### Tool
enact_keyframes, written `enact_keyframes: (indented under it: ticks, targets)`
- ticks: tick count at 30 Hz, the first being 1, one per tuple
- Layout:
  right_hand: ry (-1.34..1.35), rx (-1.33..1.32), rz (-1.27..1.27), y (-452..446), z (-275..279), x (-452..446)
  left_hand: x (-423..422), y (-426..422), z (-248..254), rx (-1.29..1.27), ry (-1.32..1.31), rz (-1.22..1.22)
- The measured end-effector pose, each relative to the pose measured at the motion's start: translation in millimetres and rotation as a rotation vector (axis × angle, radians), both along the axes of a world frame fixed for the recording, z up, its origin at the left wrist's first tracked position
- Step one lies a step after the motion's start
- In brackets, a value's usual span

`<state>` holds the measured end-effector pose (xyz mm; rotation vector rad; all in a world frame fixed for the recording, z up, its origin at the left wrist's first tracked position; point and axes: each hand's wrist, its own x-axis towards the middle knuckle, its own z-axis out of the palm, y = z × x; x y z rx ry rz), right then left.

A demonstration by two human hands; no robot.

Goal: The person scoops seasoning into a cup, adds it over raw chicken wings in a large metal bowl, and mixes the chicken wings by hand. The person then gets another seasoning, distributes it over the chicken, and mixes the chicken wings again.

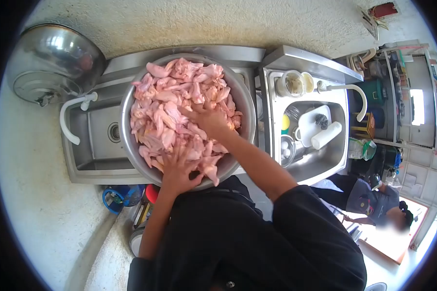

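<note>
A large round metal basin (250, 116) heaped with raw chicken pieces (165, 106), many of them wings, sits across the left sink in front of me. My left hand (178, 170) rests on the near side of the heap, fingers spread over the meat and thumb apart. Further in, right of the middle, my right hand (210, 121) reaches down onto the pieces with its fingers stretched out. Some of its fingertips are partly hidden among the chicken. Neither hand visibly grips a piece.
The left sink (97, 131) has a white faucet (68, 116). A big metal pot (58, 63) leans at the far left. The right sink (315, 162) holds a white board (313, 121) and a white cylinder (327, 135). A person (378, 203) stands at the far right.
</note>
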<state>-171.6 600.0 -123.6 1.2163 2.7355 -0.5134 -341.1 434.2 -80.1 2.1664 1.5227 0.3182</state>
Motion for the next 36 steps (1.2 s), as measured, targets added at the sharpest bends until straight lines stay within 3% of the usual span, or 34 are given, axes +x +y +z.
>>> enact_keyframes:
  ticks: [2,3,5,7,10,12,13,14,15,18,20,21,23,26,28,30,32,34,36]
  targets:
    - [0.056,0.119,0.076,15.0,4.6,17.6,-10.6,-4.2,24.6,-0.037,-0.101,0.076]
    - [0.040,0.088,-0.030,26.1,18.6,28.4,-14.1,-6.0,30.8,-0.057,-0.156,0.118]
    - [0.008,0.015,-0.255,44.4,50.9,45.7,-30.5,-7.2,17.8,-0.080,-0.277,0.444]
    - [0.067,-0.317,-0.363,73.8,16.1,53.5,-39.2,-2.1,-16.2,-0.113,-0.240,0.819]
    - [0.144,-0.756,-0.532,87.3,1.2,45.4,-40.5,37.8,-39.7,-0.351,-1.058,1.005]
    - [0.217,-1.012,-0.659,84.3,21.6,33.6,-41.1,41.8,-74.2,-0.619,-1.385,1.035]
    - [0.262,-0.980,-0.725,79.6,-11.4,28.3,-44.6,51.3,-88.1,-0.756,-1.548,1.030]
    - [0.302,-0.949,-0.795,71.2,-45.4,21.7,-51.9,50.8,-101.6,-0.800,-1.560,1.021]
    - [0.364,-1.089,-0.773,62.6,-49.3,17.0,-59.1,50.4,-115.5,-0.844,-1.570,1.012]
    - [0.395,-1.293,-0.832,59.4,-13.0,13.8,-102.7,39.0,-181.2,-0.915,-1.742,0.747]
    - [0.674,-1.369,-0.608,61.7,-26.1,12.2,-76.6,59.1,-107.1,-0.902,-1.718,0.855]
    - [0.812,-1.396,-0.485,61.1,-30.0,14.7,-79.7,60.4,-109.2,-0.865,-1.704,0.817]
    - [0.640,-1.208,-0.457,57.7,15.1,20.5,-95.8,54.4,-113.4,-0.784,-1.680,0.758]
    - [0.547,-0.977,-0.365,51.6,112.4,17.4,-98.9,62.9,-80.7,-0.794,-1.331,0.624]
    - [0.543,-0.819,-0.308,32.5,127.8,12.3,-42.7,94.3,52.0,-0.683,-1.247,0.506]
    - [0.548,-0.623,-0.285,10.1,124.4,6.2,-42.2,82.0,30.3,-0.439,-0.901,0.415]
    - [0.649,-0.520,-0.054,2.6,109.9,25.3,-44.4,75.5,33.9,-0.246,-0.617,0.287]
    - [0.526,-0.651,-0.125,2.8,109.7,54.7,-45.3,75.7,61.1,-0.091,-0.400,0.140]
    - [0.301,-0.834,-0.471,5.2,86.8,81.1,-62.6,65.2,47.0,-0.202,-0.398,0.401]
